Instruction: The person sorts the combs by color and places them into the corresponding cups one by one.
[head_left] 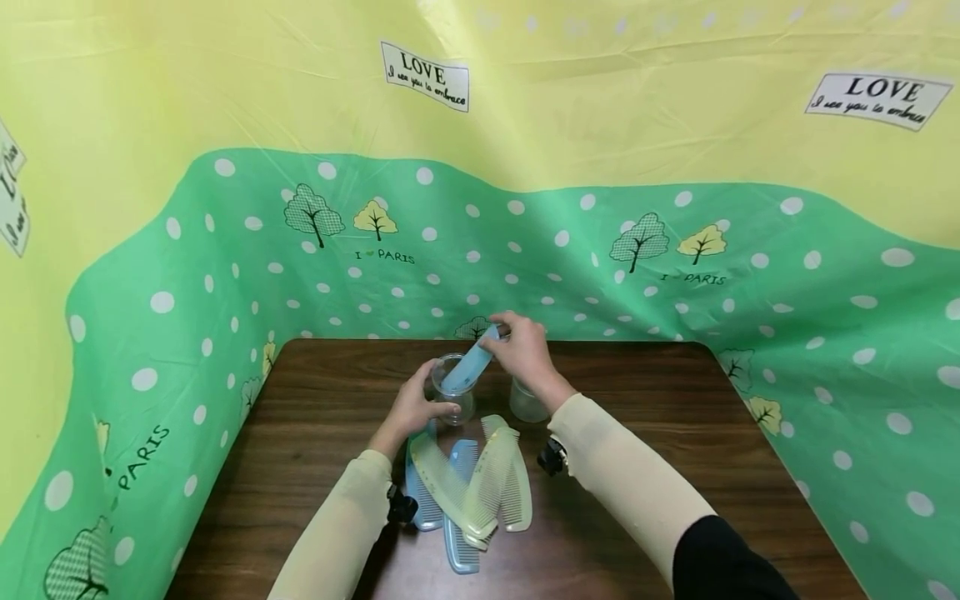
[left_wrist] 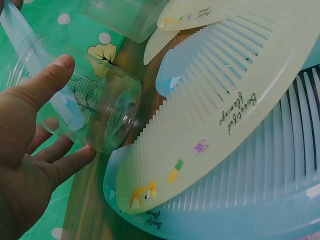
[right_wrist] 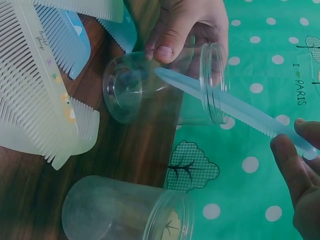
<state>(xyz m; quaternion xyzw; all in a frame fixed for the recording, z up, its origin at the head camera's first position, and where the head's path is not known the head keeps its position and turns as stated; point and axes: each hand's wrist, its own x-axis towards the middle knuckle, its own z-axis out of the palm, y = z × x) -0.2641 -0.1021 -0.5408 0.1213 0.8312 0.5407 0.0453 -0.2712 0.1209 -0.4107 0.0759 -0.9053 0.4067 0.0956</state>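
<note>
My left hand (head_left: 411, 406) holds a clear plastic jar (head_left: 461, 408) on the table, thumb on one side and fingers on the other. A light blue comb (head_left: 474, 364) slants into the jar's mouth, its lower end inside. My right hand (head_left: 525, 350) pinches the comb's upper end between thumb and fingers. In the right wrist view the comb (right_wrist: 245, 111) reaches through the jar's rim. Loose combs lie in front of the jar: pale green ones (head_left: 491, 479) overlap blue ones (head_left: 459, 542).
A second clear jar (head_left: 527, 407) stands right of the held one, partly hidden by my right arm. The brown wooden table (head_left: 630, 433) ends at a green and yellow patterned cloth (head_left: 585, 258) behind and at both sides.
</note>
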